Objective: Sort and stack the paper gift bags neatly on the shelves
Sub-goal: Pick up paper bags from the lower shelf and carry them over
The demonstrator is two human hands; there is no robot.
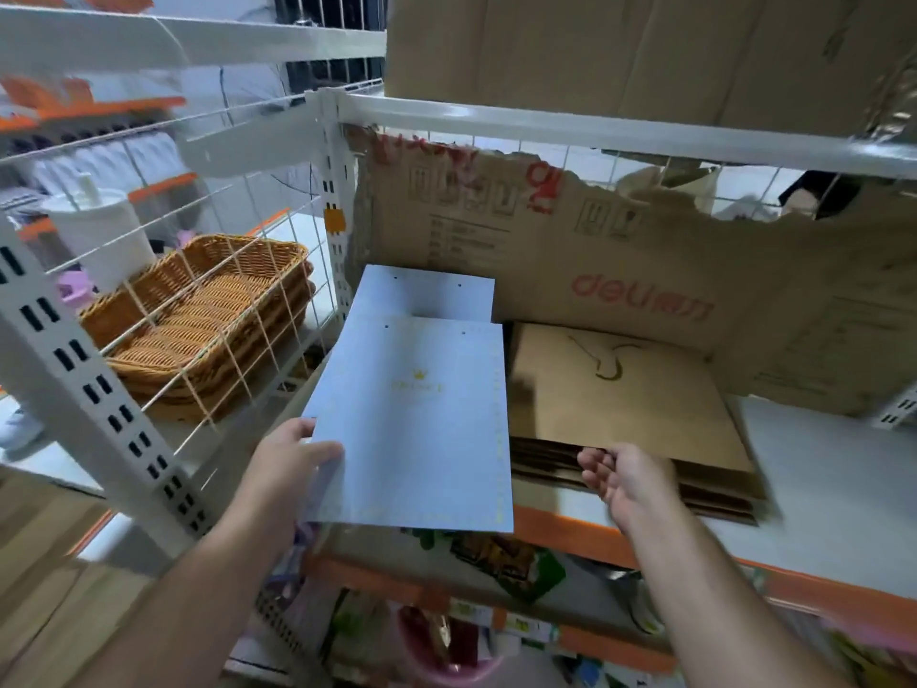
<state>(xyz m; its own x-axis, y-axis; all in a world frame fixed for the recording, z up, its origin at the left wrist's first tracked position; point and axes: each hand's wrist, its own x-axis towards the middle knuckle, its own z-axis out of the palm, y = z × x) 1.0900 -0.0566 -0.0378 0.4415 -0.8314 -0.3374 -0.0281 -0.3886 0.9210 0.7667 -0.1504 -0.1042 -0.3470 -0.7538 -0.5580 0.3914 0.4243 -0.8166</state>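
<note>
White shelf (pixel 818 489) backed by torn cardboard (pixel 645 270): the left hand (pixel 293 454) pinches a pale blue gift bag (pixel 412 424) by its edge; the right hand (pixel 625 479), fingers loose and empty, hovers just before the brown bag stack (pixel 620 389).

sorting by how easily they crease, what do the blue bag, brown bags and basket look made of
Blue bag: smooth matte paper or thin card, flat, crisp edges. Brown bags: likely kraft paper, dull tan, stacked flat. Basket: woven wicker or plastic imitation; cannot tell which.
</note>
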